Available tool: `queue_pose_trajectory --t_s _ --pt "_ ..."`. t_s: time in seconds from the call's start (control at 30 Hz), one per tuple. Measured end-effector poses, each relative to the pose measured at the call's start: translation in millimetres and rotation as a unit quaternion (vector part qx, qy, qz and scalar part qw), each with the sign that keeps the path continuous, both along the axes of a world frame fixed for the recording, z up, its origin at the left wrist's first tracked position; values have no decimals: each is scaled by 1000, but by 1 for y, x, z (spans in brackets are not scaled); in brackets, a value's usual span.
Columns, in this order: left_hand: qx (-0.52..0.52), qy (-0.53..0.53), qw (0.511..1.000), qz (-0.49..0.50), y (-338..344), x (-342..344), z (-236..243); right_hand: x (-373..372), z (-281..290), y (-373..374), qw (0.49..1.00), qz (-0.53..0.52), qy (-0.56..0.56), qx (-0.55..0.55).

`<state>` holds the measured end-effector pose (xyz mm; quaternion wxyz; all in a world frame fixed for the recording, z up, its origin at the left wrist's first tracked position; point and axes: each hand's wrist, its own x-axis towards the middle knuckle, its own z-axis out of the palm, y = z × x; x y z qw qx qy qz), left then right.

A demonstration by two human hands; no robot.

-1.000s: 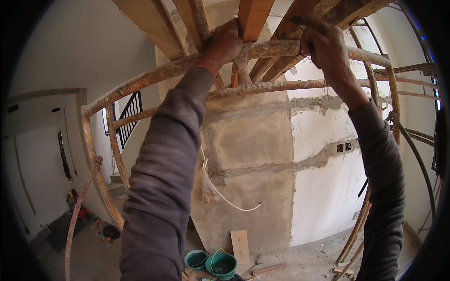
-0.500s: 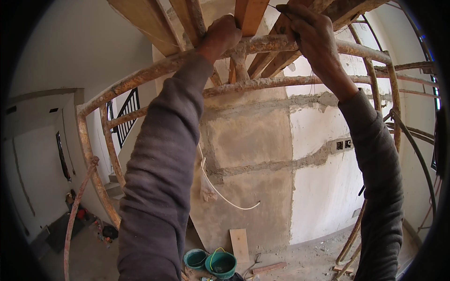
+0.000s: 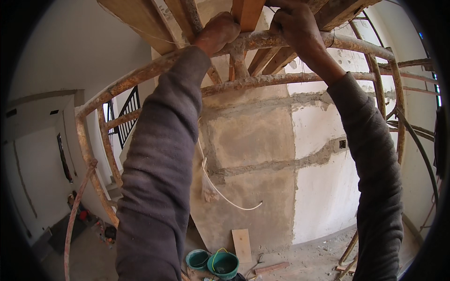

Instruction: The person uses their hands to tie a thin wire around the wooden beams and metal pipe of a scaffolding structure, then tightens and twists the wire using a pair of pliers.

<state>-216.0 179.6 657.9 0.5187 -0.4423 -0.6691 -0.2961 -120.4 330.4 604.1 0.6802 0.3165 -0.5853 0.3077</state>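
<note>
Both arms reach up in grey sleeves. My left hand (image 3: 219,32) is closed against the middle wooden plank (image 3: 246,16), just above the rusty upper scaffold tube (image 3: 258,40); what its fingers hold is hidden. My right hand (image 3: 295,29) is raised with curled fingers just right of that plank, over the same tube and beside other timbers (image 3: 335,18); a thin dark item at its fingertips is too hidden to name. Thin wire dangles below the right hand. A second tube (image 3: 241,85) runs underneath, joined by a short upright.
A patched plaster wall (image 3: 248,136) stands beyond, with a hanging white cable (image 3: 225,199). Scaffold posts flank me at left (image 3: 86,145) and right (image 3: 399,122). On the floor below are green buckets (image 3: 224,264), a board (image 3: 242,244) and rubble. A stair railing (image 3: 129,114) shows at left.
My right hand has shifted up and to the left along the tube, its fingers now near the frame's top edge. The left hand has moved slightly upward in view, still closed by the plank.
</note>
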Motion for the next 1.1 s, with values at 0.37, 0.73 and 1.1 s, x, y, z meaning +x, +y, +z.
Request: queue_pose_trajectory --t_s 0.37,0.73,1.1 --pt "-69 -169 983 -28 -4 19 1 -32 -18 0 988 -149 21 -25" --pt "-69 -173 981 -61 -14 -11 20 -45 -61 5 986 -155 -67 17" --pt "-80 -143 981 -106 -5 -28 26 -31 -47 3 930 102 -351 47"
